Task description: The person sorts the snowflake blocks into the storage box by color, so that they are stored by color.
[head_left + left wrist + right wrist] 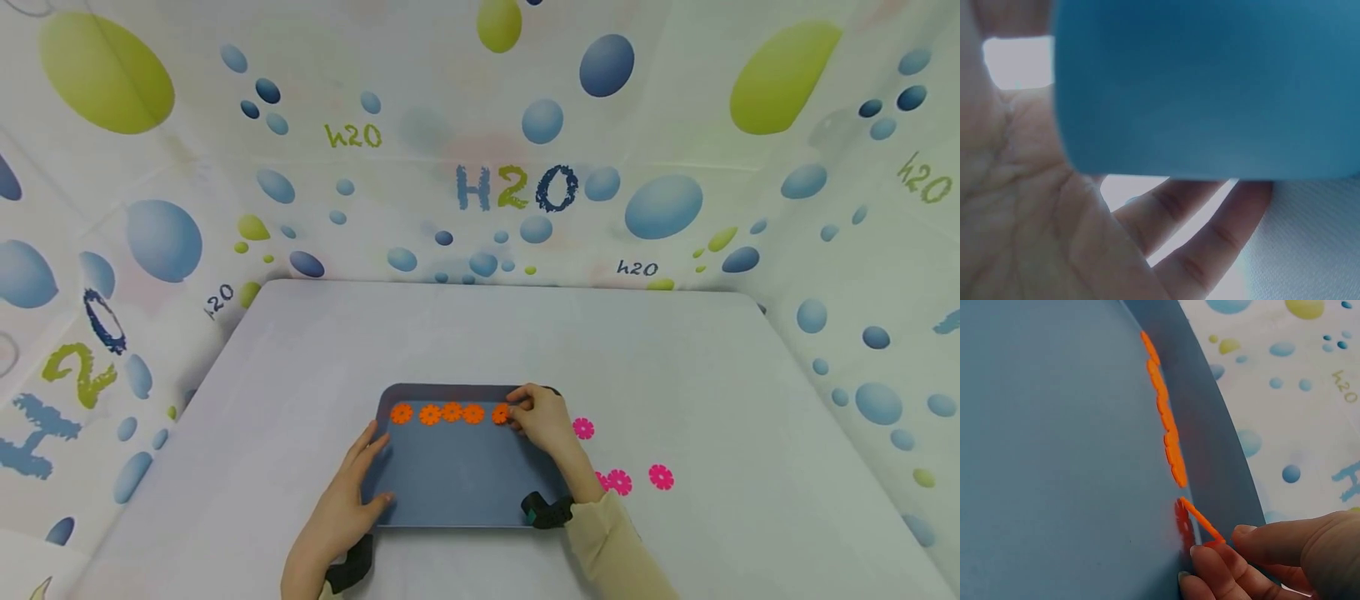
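Observation:
A blue-grey rectangular tray (457,479) lies on the table. Along its far side runs a row of several orange flower-shaped pieces (430,415), also visible edge-on in the right wrist view. At the right end of that row, my right hand (542,418) pinches another orange flower-shaped piece (1204,520) between thumb and fingers. That piece is tilted, one edge low against the tray floor. My left hand (339,504) rests against the tray's left wall with fingers extended. In the left wrist view the tray's side (1210,94) hides part of that hand.
Right of the tray, several pink flower-shaped pieces (661,477) lie on the white table (720,383); the right forearm partly covers some. Behind and beside the table hangs a white cloth (420,200) with blue and green dots and lettering.

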`<state>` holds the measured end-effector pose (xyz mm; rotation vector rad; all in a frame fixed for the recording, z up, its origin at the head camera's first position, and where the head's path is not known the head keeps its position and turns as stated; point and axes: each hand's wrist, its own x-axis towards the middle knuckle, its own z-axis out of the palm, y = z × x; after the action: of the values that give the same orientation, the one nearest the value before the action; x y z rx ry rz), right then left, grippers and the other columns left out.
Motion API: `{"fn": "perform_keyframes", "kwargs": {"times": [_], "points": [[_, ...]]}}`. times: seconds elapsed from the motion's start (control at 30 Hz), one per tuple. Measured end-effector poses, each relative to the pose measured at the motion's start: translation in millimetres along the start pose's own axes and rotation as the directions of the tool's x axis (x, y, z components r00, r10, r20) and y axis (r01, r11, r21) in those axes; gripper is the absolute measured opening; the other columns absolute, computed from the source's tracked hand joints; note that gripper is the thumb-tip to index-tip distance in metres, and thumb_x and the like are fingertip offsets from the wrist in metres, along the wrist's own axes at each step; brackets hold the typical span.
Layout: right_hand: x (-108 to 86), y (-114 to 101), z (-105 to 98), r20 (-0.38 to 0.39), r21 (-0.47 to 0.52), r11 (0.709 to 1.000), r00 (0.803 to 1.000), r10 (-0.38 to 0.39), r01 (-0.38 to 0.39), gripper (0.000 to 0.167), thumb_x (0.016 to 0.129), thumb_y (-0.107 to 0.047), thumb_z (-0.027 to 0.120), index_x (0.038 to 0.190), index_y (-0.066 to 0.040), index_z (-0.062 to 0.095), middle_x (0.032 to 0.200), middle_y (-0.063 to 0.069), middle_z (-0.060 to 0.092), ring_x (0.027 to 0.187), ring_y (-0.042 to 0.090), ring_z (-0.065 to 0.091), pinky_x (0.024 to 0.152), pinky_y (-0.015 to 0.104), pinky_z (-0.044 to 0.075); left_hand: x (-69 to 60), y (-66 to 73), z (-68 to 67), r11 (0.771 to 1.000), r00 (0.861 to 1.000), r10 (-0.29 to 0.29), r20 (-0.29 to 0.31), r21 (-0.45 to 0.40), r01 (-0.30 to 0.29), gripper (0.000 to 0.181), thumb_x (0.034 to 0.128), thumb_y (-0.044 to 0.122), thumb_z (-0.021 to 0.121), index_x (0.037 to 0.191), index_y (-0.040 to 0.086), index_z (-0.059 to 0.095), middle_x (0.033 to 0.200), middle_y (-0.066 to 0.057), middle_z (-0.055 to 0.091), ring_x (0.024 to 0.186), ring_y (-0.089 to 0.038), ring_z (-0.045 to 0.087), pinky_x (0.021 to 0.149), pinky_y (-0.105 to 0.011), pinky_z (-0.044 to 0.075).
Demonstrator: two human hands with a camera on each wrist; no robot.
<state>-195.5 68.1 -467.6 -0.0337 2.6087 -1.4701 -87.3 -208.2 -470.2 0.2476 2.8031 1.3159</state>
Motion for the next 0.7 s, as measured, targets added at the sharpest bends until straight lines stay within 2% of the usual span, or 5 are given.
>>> {"fn": "perform_keyframes", "kwargs": {"times": [0.43,0.7], "points": [[-7.8,-1,0,-0.015,-0.004,0.999,0.999,-0.037,0.037,0.016,0.091,-0.005,0.061,0.105,0.001,0.067,0.081,0.013,0.07,0.066,0.018,0.066,0.059,0.027,0.056,-1.1,-5.8,0.5,1.0,1.0,-0.005,0.008,0.008,0.005,0.075,0.0794,-0.003,0.071,0.146,0.001,0.038,0.161,-0.018,0.018,0.144,-0.047,0.021,0.11,-0.064,0.03],[-12.8,-4,-11,-0.055,0.018,0.999,0.998,-0.044,0.045,0.019,0.091,-0.008,0.063,0.108,-0.002,0.068,0.089,0.012,0.072,0.074,0.023,0.068,0.065,0.028,0.057,-0.4,-8.9,-1.5,1.0,1.0,0.006,0.006,0.011,-0.006,0.075,0.0796,-0.003,0.071,0.147,0.001,0.037,0.161,-0.019,0.017,0.144,-0.048,0.022,0.108,-0.064,0.032]]}}
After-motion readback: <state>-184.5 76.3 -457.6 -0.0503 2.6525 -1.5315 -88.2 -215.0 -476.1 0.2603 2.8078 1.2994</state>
